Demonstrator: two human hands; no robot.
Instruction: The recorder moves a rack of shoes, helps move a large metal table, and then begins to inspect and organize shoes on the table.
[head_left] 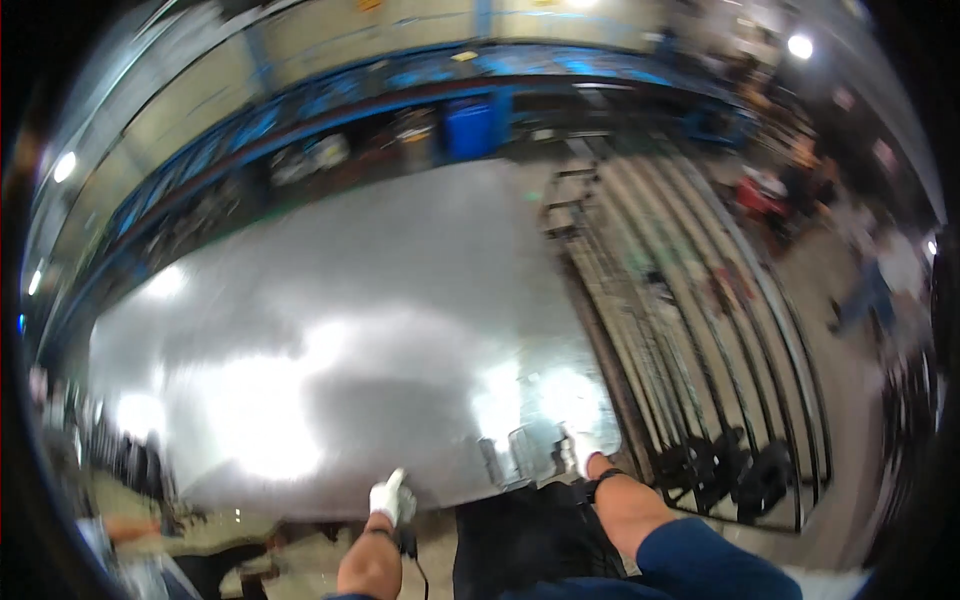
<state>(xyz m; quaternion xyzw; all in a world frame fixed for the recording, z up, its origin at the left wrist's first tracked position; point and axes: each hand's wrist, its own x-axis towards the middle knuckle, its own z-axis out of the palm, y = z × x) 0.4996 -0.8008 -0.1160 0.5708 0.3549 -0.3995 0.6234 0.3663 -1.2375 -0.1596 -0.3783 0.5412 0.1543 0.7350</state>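
A large shiny metal sheet [400, 250] spreads out in front of me, bright with reflected light. My left hand [392, 499], in a white glove, is at its near edge with one finger or the thumb pointing up; blur hides how the other fingers lie. A dark thing and a thin black cord [424, 578] show by that wrist. My right hand [582, 448], also in a white glove and smeared by motion, is over the sheet's near right corner, beside a small dark piece [560, 458]. A black band [603, 482] circles the right wrist. Two small rectangular pieces [518, 454] lie left of it.
To the right stands a rack of long parallel metal bars [690, 300], with black wheel-like parts [760, 480] at its near end. A long blue-edged bench [350, 105] and a blue bin [470, 128] are beyond the sheet. Another person [885, 275] is at far right; another's arm [130, 528] shows at lower left.
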